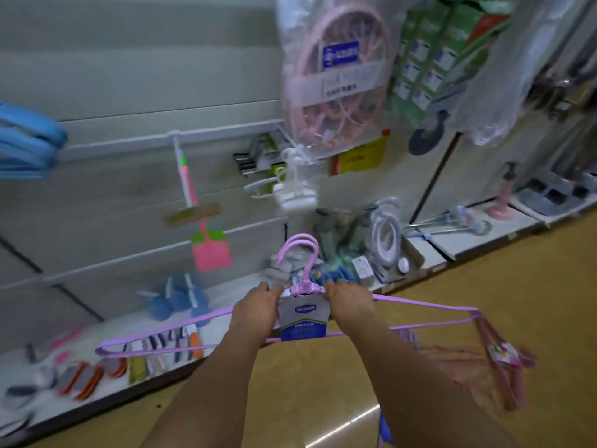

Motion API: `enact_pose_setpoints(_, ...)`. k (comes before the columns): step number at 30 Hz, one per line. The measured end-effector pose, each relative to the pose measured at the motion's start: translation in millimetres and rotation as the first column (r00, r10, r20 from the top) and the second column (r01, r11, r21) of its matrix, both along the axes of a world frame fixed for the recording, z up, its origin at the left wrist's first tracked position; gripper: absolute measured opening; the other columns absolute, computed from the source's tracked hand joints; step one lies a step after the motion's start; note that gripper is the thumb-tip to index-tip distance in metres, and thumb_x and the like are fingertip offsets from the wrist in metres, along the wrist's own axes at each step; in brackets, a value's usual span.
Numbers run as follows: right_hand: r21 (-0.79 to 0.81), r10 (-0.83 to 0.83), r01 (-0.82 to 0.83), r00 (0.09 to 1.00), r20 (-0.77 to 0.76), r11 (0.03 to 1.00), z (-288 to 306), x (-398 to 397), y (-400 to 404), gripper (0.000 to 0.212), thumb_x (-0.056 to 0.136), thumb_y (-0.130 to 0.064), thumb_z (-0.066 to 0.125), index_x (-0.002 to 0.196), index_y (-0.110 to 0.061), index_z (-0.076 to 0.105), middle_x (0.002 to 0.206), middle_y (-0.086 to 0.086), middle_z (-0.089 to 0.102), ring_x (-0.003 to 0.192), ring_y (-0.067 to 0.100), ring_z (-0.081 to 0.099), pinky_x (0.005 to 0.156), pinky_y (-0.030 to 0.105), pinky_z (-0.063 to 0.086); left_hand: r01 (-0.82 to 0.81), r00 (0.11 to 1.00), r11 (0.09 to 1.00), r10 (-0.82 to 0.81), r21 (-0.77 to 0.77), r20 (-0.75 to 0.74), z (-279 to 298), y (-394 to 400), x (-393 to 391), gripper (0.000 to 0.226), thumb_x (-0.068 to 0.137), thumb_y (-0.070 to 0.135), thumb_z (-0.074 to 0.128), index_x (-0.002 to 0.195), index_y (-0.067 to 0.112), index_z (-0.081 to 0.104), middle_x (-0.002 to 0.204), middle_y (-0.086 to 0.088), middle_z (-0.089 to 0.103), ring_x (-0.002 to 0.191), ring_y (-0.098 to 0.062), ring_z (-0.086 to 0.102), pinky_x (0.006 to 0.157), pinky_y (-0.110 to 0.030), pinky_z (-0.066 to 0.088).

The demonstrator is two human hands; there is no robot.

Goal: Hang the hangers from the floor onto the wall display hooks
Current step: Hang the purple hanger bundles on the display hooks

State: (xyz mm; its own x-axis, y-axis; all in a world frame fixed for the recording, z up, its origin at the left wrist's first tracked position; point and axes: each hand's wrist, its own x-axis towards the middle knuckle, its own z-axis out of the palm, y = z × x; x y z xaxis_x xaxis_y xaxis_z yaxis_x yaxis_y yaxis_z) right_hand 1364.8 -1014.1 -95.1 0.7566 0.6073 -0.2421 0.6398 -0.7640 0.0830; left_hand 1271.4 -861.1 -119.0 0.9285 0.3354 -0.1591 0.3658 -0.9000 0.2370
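A bundle of purple hangers with a grey and blue label card is held up in front of me, hooks pointing up. My left hand grips the bundle just left of the hook neck. My right hand grips it just right of the neck. A second bundle of pink hangers lies on the yellow floor at the right. Blue hangers hang on the wall at the far left. A white wall rail with a hook runs across the panel.
A bagged pink clip dryer hangs above the middle. A pink fly swatter hangs from the rail. The low shelf along the wall holds brushes, blue sponges and coiled hoses. The yellow floor stretches to the right.
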Motion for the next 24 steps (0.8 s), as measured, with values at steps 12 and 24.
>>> enact_pose_setpoints(12,-0.038,0.307,-0.306,0.951,0.026,0.951,23,-170,186,0.03,0.097,-0.011,0.038,0.126,-0.01,0.044,0.124,0.011,0.055,0.113,0.029,0.055,0.084,0.035,0.044,-0.275,0.961,0.961,0.276,-0.041,0.017,15,159,-208,0.031,0.102,0.031,0.036,0.13,0.025,0.047,0.117,-0.007,0.053,0.108,-0.026,0.054,0.08,-0.036,0.045)
enact_pose_setpoints(24,-0.062,0.479,-0.475,0.876,0.061,0.878,29,-299,326,0.034,0.1,-0.009,0.032,0.132,-0.01,0.044,0.124,0.01,0.06,0.112,0.028,0.06,0.085,0.035,0.048,-0.431,0.902,0.902,0.431,-0.016,0.003,25,275,-352,0.036,0.1,0.025,0.036,0.136,0.019,0.042,0.118,-0.012,0.05,0.11,-0.03,0.052,0.08,-0.036,0.041)
